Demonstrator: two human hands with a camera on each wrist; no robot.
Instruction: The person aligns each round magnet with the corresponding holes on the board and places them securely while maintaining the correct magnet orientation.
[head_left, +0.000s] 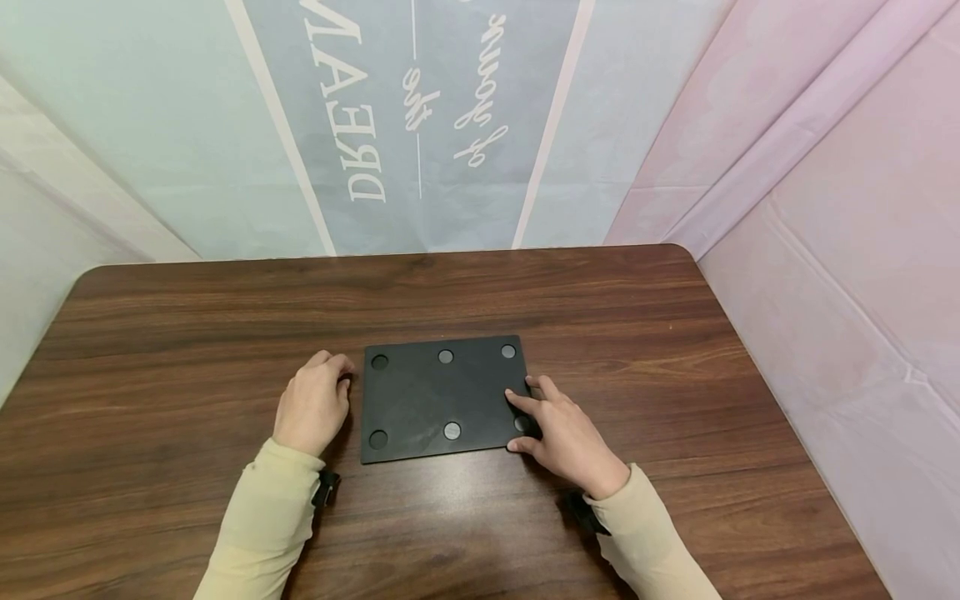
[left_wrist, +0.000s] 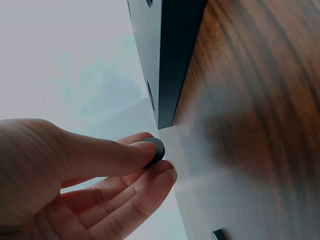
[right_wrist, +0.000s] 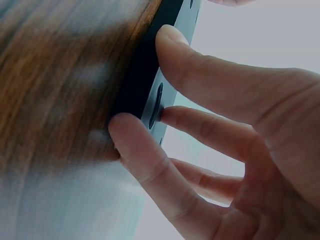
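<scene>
A flat black rectangular board [head_left: 420,400] lies on the table with several round recesses along its long sides; some look light grey inside, others dark. Just left of it, my left hand [head_left: 311,404] pinches a small dark round disc [left_wrist: 158,151] between thumb and fingers, apart from the board. The head view barely shows that disc. At the board's near right corner, my right hand [head_left: 566,433] holds on: the thumb [right_wrist: 175,55] presses the near edge, one finger is at the right edge, and another touches the top beside a recess [right_wrist: 156,105].
Brown wood-grain table [head_left: 637,333] surrounds the board, its rounded far edge meeting a hanging printed cloth [head_left: 450,208]. Pale cloth walls [head_left: 862,250] stand at both sides. Each wrist wears a black strap device [head_left: 326,489].
</scene>
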